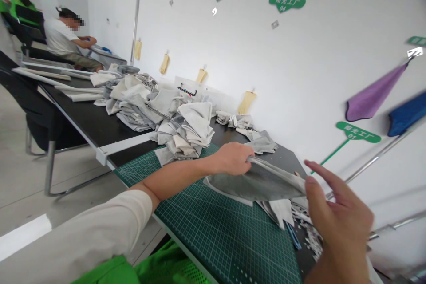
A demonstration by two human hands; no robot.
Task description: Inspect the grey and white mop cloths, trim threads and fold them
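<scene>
A grey cloth (259, 182) with a pale folded edge stretches between my two hands over the green cutting mat (206, 222). My left hand (234, 158) is closed on its upper left edge, the fingertips pinching the fold. At the cloth's right end is my right hand (342, 208), its thumb against the corner and its index finger stretched out apart from it. The right hand's other fingers are mostly hidden. Below the cloth lie a few pale cloth pieces (281, 211) and a blue-handled tool (293, 236), partly covered.
Heaped grey and white cloths (186, 128) cover the table's far left part. Smaller cloth piles (262, 142) lie along the wall. White scraps (313, 235) are scattered at right. A black chair (43, 128) stands left; another person (63, 37) sits farther back.
</scene>
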